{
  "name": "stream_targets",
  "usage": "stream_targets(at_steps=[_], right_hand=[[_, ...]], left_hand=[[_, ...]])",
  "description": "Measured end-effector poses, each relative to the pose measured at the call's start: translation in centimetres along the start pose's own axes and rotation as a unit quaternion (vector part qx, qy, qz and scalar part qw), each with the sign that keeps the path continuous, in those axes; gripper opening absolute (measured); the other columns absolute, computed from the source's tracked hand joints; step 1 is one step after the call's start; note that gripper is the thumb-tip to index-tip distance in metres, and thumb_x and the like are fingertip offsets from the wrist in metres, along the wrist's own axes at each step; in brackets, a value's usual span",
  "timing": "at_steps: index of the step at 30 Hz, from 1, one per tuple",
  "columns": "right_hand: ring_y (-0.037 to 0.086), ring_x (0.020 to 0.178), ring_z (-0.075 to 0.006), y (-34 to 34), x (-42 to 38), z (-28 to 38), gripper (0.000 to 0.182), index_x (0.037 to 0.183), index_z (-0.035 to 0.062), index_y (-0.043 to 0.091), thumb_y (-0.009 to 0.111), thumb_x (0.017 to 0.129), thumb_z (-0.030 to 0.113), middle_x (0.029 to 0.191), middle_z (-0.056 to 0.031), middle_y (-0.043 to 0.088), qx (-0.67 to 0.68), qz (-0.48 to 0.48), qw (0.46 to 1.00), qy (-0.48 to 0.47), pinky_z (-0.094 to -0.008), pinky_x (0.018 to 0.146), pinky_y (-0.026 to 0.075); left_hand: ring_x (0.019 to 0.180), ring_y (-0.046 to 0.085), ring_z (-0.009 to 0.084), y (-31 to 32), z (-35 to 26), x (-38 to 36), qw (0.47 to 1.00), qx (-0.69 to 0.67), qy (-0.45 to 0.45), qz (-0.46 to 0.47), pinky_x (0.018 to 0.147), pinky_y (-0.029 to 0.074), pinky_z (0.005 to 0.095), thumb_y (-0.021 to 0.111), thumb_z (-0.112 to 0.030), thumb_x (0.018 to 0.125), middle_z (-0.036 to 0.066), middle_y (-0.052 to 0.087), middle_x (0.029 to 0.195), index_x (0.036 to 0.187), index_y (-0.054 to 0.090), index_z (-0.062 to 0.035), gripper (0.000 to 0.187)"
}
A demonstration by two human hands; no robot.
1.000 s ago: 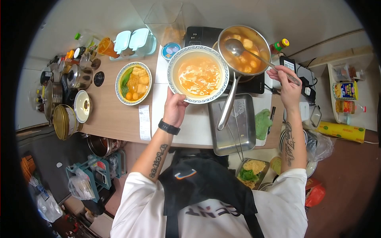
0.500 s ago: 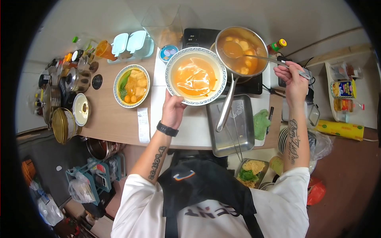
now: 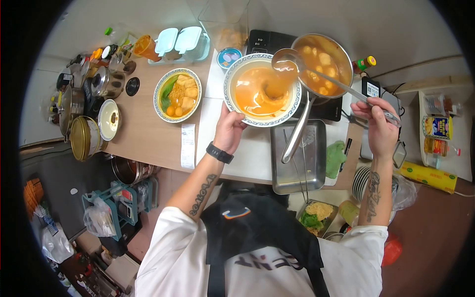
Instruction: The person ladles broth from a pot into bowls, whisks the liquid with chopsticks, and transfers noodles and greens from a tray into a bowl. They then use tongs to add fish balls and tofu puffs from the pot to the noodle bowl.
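The right hand (image 3: 381, 129) is closed around the far end of the ladle (image 3: 316, 74) handle, and the ladle's cup sits tipped over the right rim of the bowl (image 3: 261, 90), with orange broth running down into it. The left hand (image 3: 231, 129) grips the near rim of that bowl from below and holds it up off the counter (image 3: 143, 136), just beside the pot (image 3: 326, 64) on the black cooktop (image 3: 262, 42). The likeliest trouble is a spill: the cup is right at the bowl's edge, so a small drift of either hand could send hot broth over the rim onto the white board (image 3: 247, 158) or the steel tray (image 3: 297, 158) below. The bowl looks already well filled and is held by one edge only, so it could tilt and slop toward the wrist. The pot's long handle juts toward the body between the two arms, where a forearm could knock it. Another filled bowl (image 3: 178, 95) stands apart, nearer the counter's left end.
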State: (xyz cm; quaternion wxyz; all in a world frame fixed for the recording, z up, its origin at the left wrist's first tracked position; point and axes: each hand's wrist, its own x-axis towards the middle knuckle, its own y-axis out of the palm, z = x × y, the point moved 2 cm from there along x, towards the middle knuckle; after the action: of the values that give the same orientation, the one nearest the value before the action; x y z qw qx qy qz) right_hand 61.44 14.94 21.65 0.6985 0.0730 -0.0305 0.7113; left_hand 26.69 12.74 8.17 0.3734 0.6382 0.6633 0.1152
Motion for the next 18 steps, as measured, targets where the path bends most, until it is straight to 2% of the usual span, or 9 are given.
stream_targets(at_steps=[2,3,5,7,9,11,13,14,18], right_hand=[[0.071,0.094,-0.0365,0.1,-0.2,0.2,0.021,0.110,-0.0090,0.064,0.055,0.098,0.006,0.103,-0.0224,0.068,-0.002,0.061,0.998,-0.032,-0.0450,0.087,0.059],[0.071,0.094,-0.0365,0.0,-0.2,0.4,0.021,0.110,-0.0090,0.064,0.055,0.098,0.006,0.103,-0.0224,0.068,-0.002,0.062,0.998,-0.031,-0.0450,0.087,0.059],[0.070,0.097,-0.0360,-0.2,-0.1,1.0,0.020,0.108,-0.0092,0.065,0.054,0.098,0.005,0.105,-0.0228,0.067,-0.095,0.129,0.982,-0.103,-0.0447,0.087,0.059],[0.070,0.099,-0.0357,-1.3,-0.3,0.3,0.021,0.111,-0.0089,0.064,0.053,0.098,0.003,0.107,-0.0232,0.067,-0.087,0.121,0.982,-0.113,-0.0438,0.088,0.059],[0.070,0.098,-0.0348,-2.2,-0.2,0.0,0.022,0.113,-0.0090,0.064,0.051,0.098,0.002,0.107,-0.0229,0.067,-0.038,0.023,0.995,-0.089,-0.0420,0.087,0.059],[0.071,0.097,-0.0328,-2.4,0.4,-0.6,0.022,0.113,-0.0095,0.063,0.051,0.100,0.004,0.105,-0.0217,0.069,-0.070,-0.015,0.994,-0.081,-0.0394,0.087,0.059],[0.071,0.095,-0.0302,-2.1,1.3,-1.4,0.023,0.112,-0.0095,0.063,0.052,0.101,0.006,0.102,-0.0202,0.070,-0.119,-0.088,0.989,-0.030,-0.0369,0.086,0.058],[0.072,0.093,-0.0276,-1.7,1.7,-1.9,0.022,0.111,-0.0093,0.063,0.054,0.101,0.008,0.099,-0.0194,0.071,-0.118,-0.091,0.989,-0.026,-0.0345,0.086,0.058],[0.072,0.092,-0.0256,-1.3,2.8,-4.3,0.022,0.112,-0.0096,0.063,0.054,0.100,0.008,0.098,-0.0199,0.071,-0.124,-0.067,0.990,-0.007,-0.0330,0.085,0.058]], left_hand=[[0.114,0.057,0.0191,-0.1,0.0,0.1,1.000,0.000,0.001,0.002,0.096,0.047,0.0377,0.051,-0.008,0.086,0.007,0.051,0.134,0.150,0.029,-0.0141,0.068],[0.116,0.056,0.0197,-0.1,0.0,0.1,1.000,0.002,0.001,0.005,0.096,0.047,0.0383,0.051,-0.008,0.086,0.007,0.051,0.135,0.150,0.029,-0.0140,0.068],[0.116,0.056,0.0198,-0.1,0.0,0.1,1.000,0.000,0.003,0.005,0.096,0.047,0.0384,0.051,-0.008,0.086,0.007,0.051,0.135,0.150,0.029,-0.0140,0.068],[0.116,0.056,0.0198,0.0,0.0,0.2,1.000,-0.003,0.003,0.010,0.097,0.047,0.0386,0.051,-0.008,0.086,0.007,0.051,0.135,0.150,0.029,-0.0141,0.068],[0.125,0.053,0.0222,-0.1,-0.1,0.1,1.000,0.012,0.002,0.006,0.105,0.043,0.0432,0.051,-0.011,0.085,0.007,0.050,0.140,0.145,0.034,-0.0124,0.062],[0.126,0.052,0.0225,-0.2,0.0,0.1,1.000,0.011,-0.001,0.014,0.106,0.042,0.0434,0.051,-0.011,0.085,0.007,0.050,0.140,0.145,0.034,-0.0123,0.062],[0.126,0.053,0.0227,-0.3,0.1,0.2,1.000,0.009,0.000,0.006,0.105,0.043,0.0433,0.051,-0.011,0.085,0.008,0.050,0.141,0.145,0.034,-0.0122,0.062],[0.126,0.053,0.0227,-0.2,0.0,0.2,1.000,0.010,-0.001,0.007,0.105,0.043,0.0433,0.051,-0.011,0.085,0.008,0.050,0.141,0.145,0.034,-0.0122,0.062],[0.125,0.054,0.0230,-0.3,0.0,0.2,1.000,0.015,-0.003,0.007,0.105,0.043,0.0435,0.051,-0.011,0.084,0.008,0.050,0.141,0.145,0.034,-0.0124,0.063]])
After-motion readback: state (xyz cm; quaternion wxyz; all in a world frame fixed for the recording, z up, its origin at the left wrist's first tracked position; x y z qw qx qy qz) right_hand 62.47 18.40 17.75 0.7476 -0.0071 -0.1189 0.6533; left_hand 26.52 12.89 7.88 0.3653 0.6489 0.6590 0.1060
